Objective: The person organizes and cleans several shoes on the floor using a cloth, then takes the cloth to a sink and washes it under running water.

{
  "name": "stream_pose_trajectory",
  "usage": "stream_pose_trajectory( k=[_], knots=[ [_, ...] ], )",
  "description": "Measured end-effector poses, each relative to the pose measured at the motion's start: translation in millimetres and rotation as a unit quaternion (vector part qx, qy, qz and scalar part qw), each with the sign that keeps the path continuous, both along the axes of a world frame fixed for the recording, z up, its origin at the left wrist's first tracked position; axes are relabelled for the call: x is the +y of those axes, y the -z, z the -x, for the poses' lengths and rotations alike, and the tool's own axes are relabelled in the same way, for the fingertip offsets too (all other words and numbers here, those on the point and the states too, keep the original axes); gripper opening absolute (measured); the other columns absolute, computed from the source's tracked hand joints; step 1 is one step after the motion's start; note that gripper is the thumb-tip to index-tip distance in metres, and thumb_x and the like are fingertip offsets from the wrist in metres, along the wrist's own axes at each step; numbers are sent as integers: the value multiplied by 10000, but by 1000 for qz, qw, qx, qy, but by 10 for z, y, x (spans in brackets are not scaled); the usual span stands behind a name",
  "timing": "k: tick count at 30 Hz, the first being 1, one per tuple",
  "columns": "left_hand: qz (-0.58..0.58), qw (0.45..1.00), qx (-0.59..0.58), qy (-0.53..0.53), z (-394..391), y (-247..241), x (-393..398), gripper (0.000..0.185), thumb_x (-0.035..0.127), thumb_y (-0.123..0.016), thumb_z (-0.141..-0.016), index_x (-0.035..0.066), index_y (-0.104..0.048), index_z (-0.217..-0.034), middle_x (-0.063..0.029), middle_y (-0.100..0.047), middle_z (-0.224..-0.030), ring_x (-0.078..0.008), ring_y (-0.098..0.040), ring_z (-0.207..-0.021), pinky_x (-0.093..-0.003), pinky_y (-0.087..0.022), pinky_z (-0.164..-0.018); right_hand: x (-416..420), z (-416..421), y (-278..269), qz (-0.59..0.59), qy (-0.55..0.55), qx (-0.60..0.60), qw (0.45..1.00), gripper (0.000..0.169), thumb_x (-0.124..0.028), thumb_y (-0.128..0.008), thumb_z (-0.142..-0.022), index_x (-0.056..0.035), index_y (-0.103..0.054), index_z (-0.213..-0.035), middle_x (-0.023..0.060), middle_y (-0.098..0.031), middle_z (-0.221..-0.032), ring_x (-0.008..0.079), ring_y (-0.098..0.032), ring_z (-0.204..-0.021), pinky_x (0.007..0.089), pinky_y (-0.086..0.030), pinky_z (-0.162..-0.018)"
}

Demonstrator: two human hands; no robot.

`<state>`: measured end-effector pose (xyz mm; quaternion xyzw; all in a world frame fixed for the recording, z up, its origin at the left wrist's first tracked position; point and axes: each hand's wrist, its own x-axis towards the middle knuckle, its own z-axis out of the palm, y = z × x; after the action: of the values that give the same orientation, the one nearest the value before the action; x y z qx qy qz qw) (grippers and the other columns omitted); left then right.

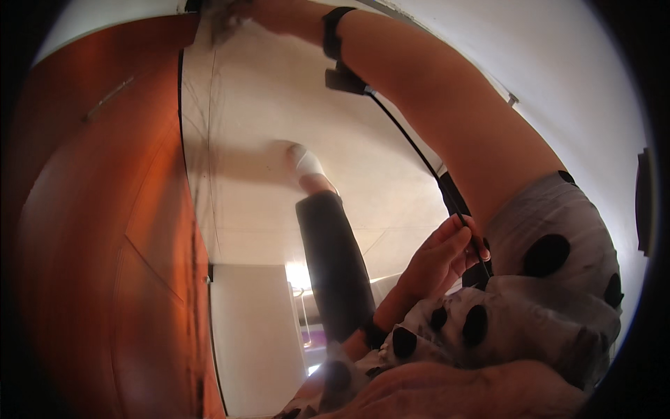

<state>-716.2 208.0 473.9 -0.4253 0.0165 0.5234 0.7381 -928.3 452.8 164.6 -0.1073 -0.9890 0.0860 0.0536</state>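
Observation:
My right arm stretches to the top of the view. My right hand (269, 14) is blurred and partly cut off by the top edge. It appears to hold a crumpled grey cloth-like thing (224, 25), too blurred to name surely, beside the top corner of the red-brown wooden panel (99, 220). Nearer my chest, my left hand (442, 254) pinches a thin black cable (403, 128) between thumb and fingers. This cable runs from a small black device (345, 79) strapped to my right wrist down to my spotted shirt (555, 309).
Beige floor tiles (251, 204) spread out below. One leg in dark trousers (335, 251) ends in a white shoe or slipper (303, 160). A white wall (565, 78) curves along the upper right. Bright light enters beside a pale panel (251, 324) at the lower middle.

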Motion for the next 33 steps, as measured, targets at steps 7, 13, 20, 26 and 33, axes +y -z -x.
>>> stream_pose_trajectory(
  k=[7, 13, 20, 26, 33],
  knots=[
    [-85, 996, 8, 2, 162, 136, 33, 156, 216, -436, -1079, 89, -526, -1077, -61, -609, -1040, -157, -573, -935, -330, -476, -909, -105, -898, -175, 35, 64, -243, 967, 367, -206, -557, -947, -248, -617, -1307, 41, -569, -1354, 315, -551, -1241, 443, -537, -949],
    [-182, 982, 54, 21, 108, 205, 5, 162, 198, -465, -1051, 59, -529, -999, -67, -604, -994, -146, -560, -903, -304, -478, -868, -89, -1556, -931, 231, 149, -413, 868, 528, -56, -665, -779, -185, -613, -1289, 127, -647, -1216, 371, -643, -1037, 462, -536, -865],
    [-183, 982, 39, 0, -36, 198, -108, 98, 158, -487, -1011, 72, -524, -979, -47, -598, -978, -132, -530, -877, -300, -463, -862, 223, -1195, -518, 652, 155, -159, 725, 501, -125, -632, -877, -159, -572, -1373, 61, -659, -1157, 184, -625, -1048, 336, -514, -874],
    [-95, 995, 33, 23, 22, 125, -99, 134, 134, -484, -1015, 63, -551, -924, -83, -610, -1005, -184, -571, -917, -328, -467, -861, -277, -761, -602, 238, 33, -98, 966, 684, -140, -713, -832, -142, -445, -1461, 207, -317, -1578, 430, -342, -1428, 547, -413, -1098],
    [-17, 999, 30, 0, -276, 81, -103, 113, 193, -459, -1047, 104, -526, -1027, -34, -603, -1040, -126, -570, -920, -306, -479, -916, -285, -754, -127, 88, 46, -165, 981, 548, -110, -562, -914, -184, -476, -1450, 174, -243, -1620, 426, -301, -1450, 638, -330, -1107]
  ],
)
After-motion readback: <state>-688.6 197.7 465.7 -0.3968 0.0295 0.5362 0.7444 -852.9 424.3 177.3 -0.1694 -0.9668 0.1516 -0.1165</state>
